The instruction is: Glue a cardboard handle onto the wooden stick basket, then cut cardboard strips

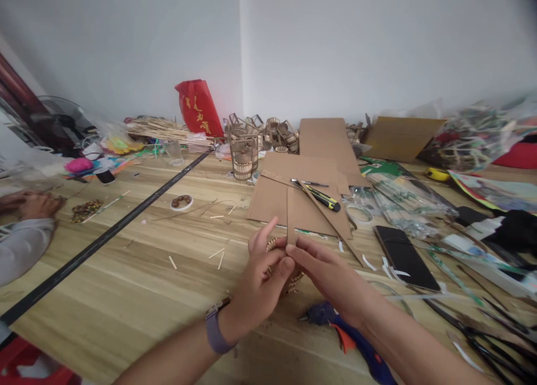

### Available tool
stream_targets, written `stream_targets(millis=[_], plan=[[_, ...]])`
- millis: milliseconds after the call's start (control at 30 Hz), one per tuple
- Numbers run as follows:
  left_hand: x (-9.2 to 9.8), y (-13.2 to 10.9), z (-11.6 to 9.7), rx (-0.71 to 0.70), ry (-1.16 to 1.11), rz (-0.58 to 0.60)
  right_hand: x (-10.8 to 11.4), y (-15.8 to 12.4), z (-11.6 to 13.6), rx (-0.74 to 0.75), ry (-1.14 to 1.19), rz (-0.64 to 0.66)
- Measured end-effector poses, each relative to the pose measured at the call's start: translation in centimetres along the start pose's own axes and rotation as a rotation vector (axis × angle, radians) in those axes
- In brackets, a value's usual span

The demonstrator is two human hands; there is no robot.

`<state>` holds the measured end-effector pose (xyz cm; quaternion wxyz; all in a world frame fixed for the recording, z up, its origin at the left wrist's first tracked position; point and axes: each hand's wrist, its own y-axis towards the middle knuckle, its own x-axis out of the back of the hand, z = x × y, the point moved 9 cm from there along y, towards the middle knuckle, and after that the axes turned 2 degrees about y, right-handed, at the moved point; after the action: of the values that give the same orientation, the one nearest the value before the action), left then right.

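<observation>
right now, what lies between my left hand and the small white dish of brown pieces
The head view shows mostly bare tabletop between your left hand and the white dish, with short pale sticks scattered there.

I watch through one head-worn camera, facing forward and down, left hand (260,276) and right hand (333,270) near at lower centre, table (138,295) stretching away, pale wall (335,49) farthest at top.
</observation>
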<state>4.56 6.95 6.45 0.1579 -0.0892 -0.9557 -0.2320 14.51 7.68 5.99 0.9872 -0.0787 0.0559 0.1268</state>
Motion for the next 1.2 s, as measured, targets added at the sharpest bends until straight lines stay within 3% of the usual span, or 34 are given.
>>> stream_targets(millis=[67, 167, 233, 267, 400, 567, 867, 1033, 1200], plan=[[0.1, 0.0, 0.0, 0.031, -0.005, -0.019, 1.8, 0.5, 0.5, 0.070, -0.080, -0.044], [0.3, 0.1, -0.1, 0.091, -0.007, -0.014, 6.6, 1.5, 0.2, 0.114, -0.169, -0.294], [0.6, 0.2, -0.1, 0.134, -0.016, -0.013, 8.6, 2.5, -2.0, -0.001, -0.140, -0.336], [0.8, 0.3, 0.0, 0.152, -0.024, -0.017, 8.9, 3.0, -3.3, -0.070, -0.116, -0.295], [1.8, 0.7, 0.8, 0.213, -0.102, -0.053, 8.1, 3.9, -7.1, -0.213, -0.056, -0.124], [3.2, 1.0, 2.4, 0.272, -0.218, -0.105, 6.4, 3.5, -8.4, -0.234, -0.089, 0.050], [4.2, 0.9, 4.9, 0.441, -0.619, -0.139, 4.3, 1.7, -10.3, -0.369, 0.045, 0.100], [4.0, 0.8, 5.1, 0.437, -0.671, -0.167, 4.8, 1.1, -10.8, -0.402, 0.061, 0.039], [3.2, 1.2, 4.7, 0.426, -0.621, -0.117, 5.6, 0.8, -11.1, -0.419, 0.040, 0.011]])
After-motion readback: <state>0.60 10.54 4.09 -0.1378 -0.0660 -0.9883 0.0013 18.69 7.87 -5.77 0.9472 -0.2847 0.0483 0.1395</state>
